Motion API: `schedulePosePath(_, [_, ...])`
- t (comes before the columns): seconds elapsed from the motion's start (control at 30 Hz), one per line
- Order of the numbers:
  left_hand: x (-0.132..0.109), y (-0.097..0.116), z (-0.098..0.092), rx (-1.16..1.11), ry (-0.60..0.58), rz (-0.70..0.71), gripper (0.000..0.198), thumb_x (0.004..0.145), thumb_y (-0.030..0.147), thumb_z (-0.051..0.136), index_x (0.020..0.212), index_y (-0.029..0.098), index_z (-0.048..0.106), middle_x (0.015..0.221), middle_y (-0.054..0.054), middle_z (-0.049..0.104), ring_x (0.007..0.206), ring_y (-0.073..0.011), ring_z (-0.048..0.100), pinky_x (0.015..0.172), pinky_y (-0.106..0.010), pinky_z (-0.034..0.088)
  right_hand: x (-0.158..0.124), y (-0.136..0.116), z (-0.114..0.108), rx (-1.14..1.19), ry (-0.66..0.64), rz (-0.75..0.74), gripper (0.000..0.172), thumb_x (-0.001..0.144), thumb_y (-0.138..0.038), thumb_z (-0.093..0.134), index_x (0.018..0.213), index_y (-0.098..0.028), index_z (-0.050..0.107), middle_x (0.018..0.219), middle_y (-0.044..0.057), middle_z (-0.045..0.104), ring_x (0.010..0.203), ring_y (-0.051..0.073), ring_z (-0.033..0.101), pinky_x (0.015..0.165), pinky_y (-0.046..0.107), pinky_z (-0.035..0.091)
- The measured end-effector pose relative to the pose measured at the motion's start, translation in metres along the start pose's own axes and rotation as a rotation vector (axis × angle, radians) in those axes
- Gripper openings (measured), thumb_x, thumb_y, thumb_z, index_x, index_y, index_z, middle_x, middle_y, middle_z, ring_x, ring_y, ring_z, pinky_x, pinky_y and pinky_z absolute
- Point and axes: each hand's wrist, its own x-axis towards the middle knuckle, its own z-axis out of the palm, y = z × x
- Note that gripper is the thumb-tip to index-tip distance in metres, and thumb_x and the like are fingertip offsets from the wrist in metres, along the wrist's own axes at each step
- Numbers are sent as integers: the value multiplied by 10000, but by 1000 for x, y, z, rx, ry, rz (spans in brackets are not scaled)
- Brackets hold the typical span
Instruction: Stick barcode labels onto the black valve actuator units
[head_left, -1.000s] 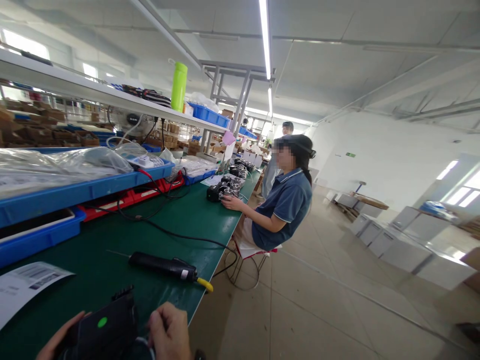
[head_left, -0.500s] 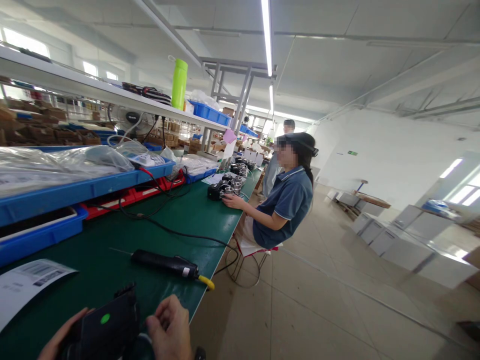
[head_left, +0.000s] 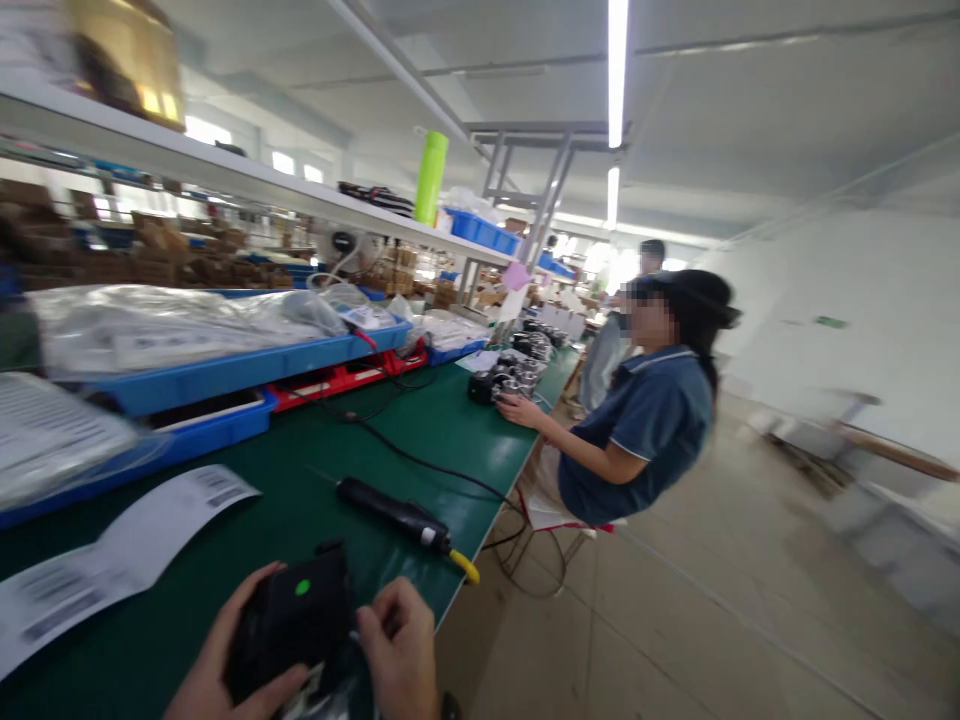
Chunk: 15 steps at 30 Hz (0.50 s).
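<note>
My left hand (head_left: 217, 655) grips a boxy black device (head_left: 289, 625) with a round green sticker, low in the view. Its thumb lies across the near side, where some lighter material shows. Just right of the device is my right hand (head_left: 403, 645), thumb and fingers pinched together; whatever they hold, if anything, is hidden. Beyond both hands a black electric screwdriver (head_left: 394, 515) with a yellow cable end lies on the green bench, its thin bit pointing left. A strip of printed labels (head_left: 154, 530) curls on the bench to the left.
Blue trays (head_left: 225, 375) of bagged goods and red bins (head_left: 345, 380) line the bench's left side. A black cable (head_left: 420, 460) crosses the green top (head_left: 442, 425). Overhead runs a shelf with a green bottle (head_left: 430, 180). At right, a seated co-worker (head_left: 637, 430) handles metal-and-black parts (head_left: 506, 375).
My view has swung left, so the bench and co-worker sit farther right. More labels show. My left thumb now shows across the device; my right hand stays pinched beside it.
</note>
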Motion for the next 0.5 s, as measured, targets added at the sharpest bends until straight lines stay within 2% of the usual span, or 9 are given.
schedulePosePath(0.07, [-14,23,-3,-105,-104,-24,771,662,387,647,1346,217,335,1354,-81,465,1232,-298,459,1069,-430,371,-2,-4,-9,31,-38,39,514,777,-650,551,595,-181,444,548,-13,434,515,128,430,488,224,356])
schedulePosePath(0.1, [-21,33,-4,-89,-150,-20,781,676,304,630,1375,194,301,1393,-95,421,1263,-281,428,1090,-418,344,-1,-3,-13,50,-86,55,493,791,-637,544,623,-182,455,565,-10,450,531,131,447,508,226,371])
schedulePosePath(0.17, [-32,50,-10,94,1,44,809,676,150,575,1416,189,250,1473,-86,301,1357,-251,279,1148,-426,229,3,6,-18,77,-186,98,452,812,-620,529,780,-169,543,653,26,544,620,162,529,583,241,427])
schedulePosePath(0.2, [-39,58,-14,199,43,96,808,701,110,553,1430,224,224,1494,-61,259,1377,-231,232,1155,-427,216,7,12,-20,58,-183,108,468,800,-630,539,834,-163,567,677,39,570,645,173,546,606,248,444])
schedulePosePath(0.27, [-53,73,-27,387,117,201,748,778,95,528,1430,284,214,1499,-29,248,1376,-205,233,1155,-429,230,13,22,-23,48,-203,127,539,764,-659,562,919,-144,580,705,58,594,595,170,532,554,251,446])
schedulePosePath(0.37, [-80,92,-59,556,289,363,544,866,169,522,1369,260,336,1422,-60,375,1315,-208,337,1134,-426,268,16,21,-29,77,-230,131,622,723,-676,598,991,-116,557,794,89,607,536,141,489,498,243,440])
schedulePosePath(0.43, [-98,94,-86,587,459,439,351,880,158,510,1223,229,486,1308,-69,481,1238,-203,414,1078,-379,331,10,7,-30,108,-221,79,675,722,-642,628,1122,-111,508,1017,147,590,691,175,562,590,259,485])
schedulePosePath(0.5, [-112,82,-116,581,631,436,178,884,127,476,1001,219,573,1161,-49,559,1138,-187,480,1001,-340,372,-1,-14,-26,104,-236,8,804,725,-601,651,1325,-146,369,1287,182,453,1008,275,555,743,328,502])
